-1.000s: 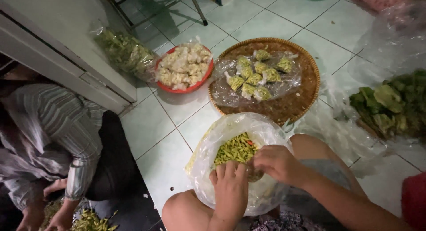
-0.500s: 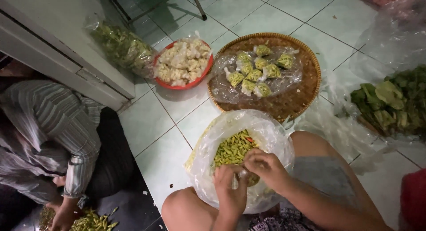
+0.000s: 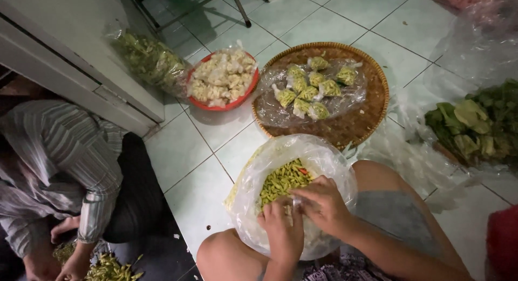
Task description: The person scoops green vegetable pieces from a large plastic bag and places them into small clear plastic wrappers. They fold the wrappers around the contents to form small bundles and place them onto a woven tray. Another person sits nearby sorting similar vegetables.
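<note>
My left hand [image 3: 281, 231] and right hand [image 3: 324, 204] are close together over the mouth of the big clear plastic bag [image 3: 253, 189] that sits between my knees, fingertips pinched on what looks like a small clear packet; I cannot tell exactly how it is gripped, since my fingers hide it. The green chillies [image 3: 281, 179] lie heaped in the bag just beyond my knuckles. To do this well, I judge I should keep the packet low over the heap so strays drop back in, and hold its mouth steady with one hand while the other works. Further out, the round woven tray [image 3: 372, 105] holds small tied packets [image 3: 312, 92] on a plastic sheet; beside it stands a red bowl [image 3: 237, 102] of pale pieces. Off to my left, another person's hands [image 3: 67, 259] work near chillies on the floor.
</note>
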